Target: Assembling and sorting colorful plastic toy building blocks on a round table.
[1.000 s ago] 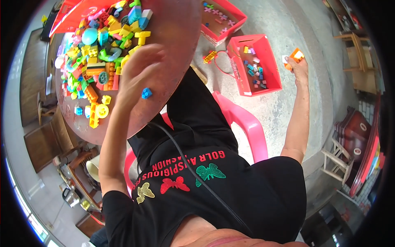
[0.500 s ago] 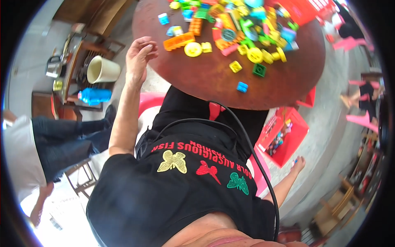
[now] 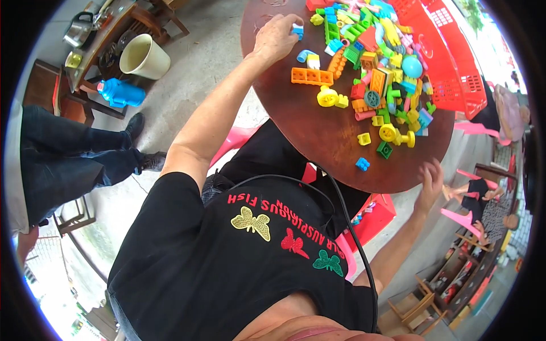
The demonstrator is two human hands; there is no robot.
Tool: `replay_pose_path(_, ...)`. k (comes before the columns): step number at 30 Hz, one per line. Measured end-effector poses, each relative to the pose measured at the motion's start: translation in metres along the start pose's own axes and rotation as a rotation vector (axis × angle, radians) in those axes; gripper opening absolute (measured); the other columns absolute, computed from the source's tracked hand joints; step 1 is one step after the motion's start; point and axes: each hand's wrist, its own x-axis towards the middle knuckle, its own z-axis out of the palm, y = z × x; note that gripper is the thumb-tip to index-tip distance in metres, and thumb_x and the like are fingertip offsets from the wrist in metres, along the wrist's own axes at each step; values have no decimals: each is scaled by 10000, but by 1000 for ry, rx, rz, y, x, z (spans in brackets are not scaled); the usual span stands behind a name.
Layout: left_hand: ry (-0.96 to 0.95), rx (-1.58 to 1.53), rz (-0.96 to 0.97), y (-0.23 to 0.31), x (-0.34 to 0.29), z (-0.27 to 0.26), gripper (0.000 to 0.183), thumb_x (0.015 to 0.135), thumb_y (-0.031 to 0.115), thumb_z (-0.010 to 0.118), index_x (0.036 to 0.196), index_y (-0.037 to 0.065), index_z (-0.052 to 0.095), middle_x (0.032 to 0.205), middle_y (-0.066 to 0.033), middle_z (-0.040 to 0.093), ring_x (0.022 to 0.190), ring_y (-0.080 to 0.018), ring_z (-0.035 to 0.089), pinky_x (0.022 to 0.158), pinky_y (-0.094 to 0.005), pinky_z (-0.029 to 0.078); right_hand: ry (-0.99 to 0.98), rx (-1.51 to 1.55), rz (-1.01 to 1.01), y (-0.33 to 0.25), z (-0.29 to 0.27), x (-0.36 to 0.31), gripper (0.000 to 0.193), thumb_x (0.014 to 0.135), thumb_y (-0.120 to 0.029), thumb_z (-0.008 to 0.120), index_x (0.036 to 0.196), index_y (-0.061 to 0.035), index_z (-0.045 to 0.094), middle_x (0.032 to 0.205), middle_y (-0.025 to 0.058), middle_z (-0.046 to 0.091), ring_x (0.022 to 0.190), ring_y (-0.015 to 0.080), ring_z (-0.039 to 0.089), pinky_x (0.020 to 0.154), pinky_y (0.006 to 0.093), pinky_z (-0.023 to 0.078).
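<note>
At the far left edge of the round brown table [image 3: 318, 133], my left hand [image 3: 276, 40] has its fingertips closed on a small blue and white toy block [image 3: 297, 31]. My right hand [image 3: 430, 181] is over the table's right edge, slightly blurred, its fingers apart with nothing visible in them. Nearest to it lie a dark green block [image 3: 384, 149] and a small blue block [image 3: 362, 164]. A pile of colourful toy blocks covers the far part of the table, with an orange block [image 3: 311, 76] and a yellow wheeled piece [image 3: 328, 96] on its left side.
A red perforated basket [image 3: 449, 68] leans beside the pile at the far right. Below the table's edge stands a red box [image 3: 375, 219] with small pieces inside. At left are a cream bucket [image 3: 145, 57], a blue flask [image 3: 120, 92] and a standing person's legs [image 3: 79, 165].
My left hand has moved over the table to the blue and white block and closed on it. My right hand has risen from beside the red box to the table's right edge.
</note>
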Motion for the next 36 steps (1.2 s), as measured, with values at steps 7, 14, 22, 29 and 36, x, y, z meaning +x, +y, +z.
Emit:
replay_pose_path(7, -138, 200, -143, -2, 32, 5, 408, 810, 342, 678, 1179, 180, 616, 1152, -149, 594, 1096, -346, 593, 918, -442, 488, -488, -349, -543, -135, 247, 60, 297, 823, -135, 672, 1101, -48, 612, 923, 138, 652, 797, 249, 644, 713, 348, 497)
replay_pose_path(14, -163, 118, -72, 1, 37, 19, 294, 836, 336, 638, 1069, 158, 636, 1098, -125, 607, 1076, -312, 589, 911, -444, 478, -432, -903, -586, -121, 340, 74, 385, 809, -277, 676, 1109, -69, 549, 959, 171, 658, 886, 350, 643, 808, 448, 488)
replay_pose_path(22, -187, -806, -311, 36, 18, 7, 94, 916, 88, 617, 988, 53, 568, 949, -53, 641, 849, -176, 670, 681, -307, 561, -460, 498, 13, -113, 270, 64, 285, 901, -47, 545, 1174, 28, 509, 998, 114, 622, 840, 204, 674, 684, 278, 541)
replay_pose_path(29, -448, -1521, -406, 91, -33, 8, 329, 910, 12, 598, 1229, -1, 519, 1034, -88, 622, 914, -186, 648, 775, -306, 585, -429, 727, 32, -86, 214, 38, 382, 866, -6, 598, 1224, 21, 467, 1011, 101, 617, 818, 157, 658, 592, 209, 490)
replay_pose_path(36, -635, -1244, -255, 115, -79, 23, 310, 870, 74, 680, 1146, 14, 553, 1021, -59, 628, 887, -141, 634, 767, -257, 541, -294, 731, 70, -72, 203, 7, 290, 865, -81, 666, 1130, -16, 566, 960, 37, 620, 807, 85, 594, 635, 214, 473)
